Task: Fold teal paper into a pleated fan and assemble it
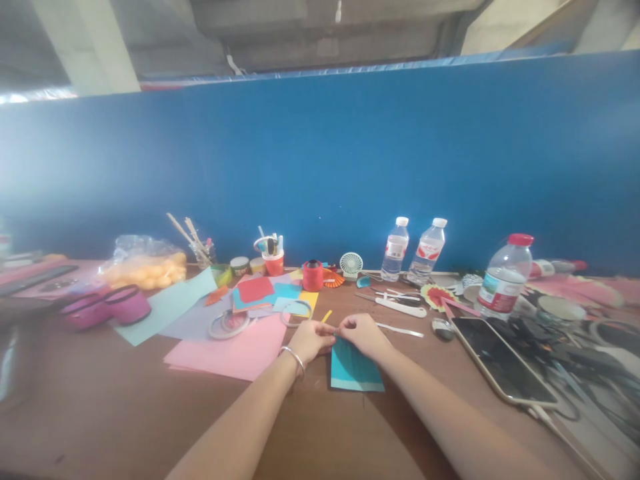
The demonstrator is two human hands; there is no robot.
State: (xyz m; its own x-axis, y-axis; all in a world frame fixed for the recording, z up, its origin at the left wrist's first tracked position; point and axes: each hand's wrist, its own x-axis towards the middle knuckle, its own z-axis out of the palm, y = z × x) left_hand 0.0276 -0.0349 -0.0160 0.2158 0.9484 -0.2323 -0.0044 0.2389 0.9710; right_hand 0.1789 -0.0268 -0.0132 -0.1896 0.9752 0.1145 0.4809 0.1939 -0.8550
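A folded sheet of teal-blue paper lies on the brown table in front of me, with a paler strip along its near edge. My right hand is closed on its far edge, the thumb and fingers pinched together. Close to the far left corner of the same paper, my left hand has its fingertips pressed together, nearly touching my right fingers. My own fingers hide that corner, so exactly what the left fingertips grip is unclear. A thin yellow paper strip lies just beyond my hands.
Pink paper sheets and tape rolls lie to the left. Farther back stand a red cup of pens and a small white fan. A white utility knife, a phone and a water bottle are at right.
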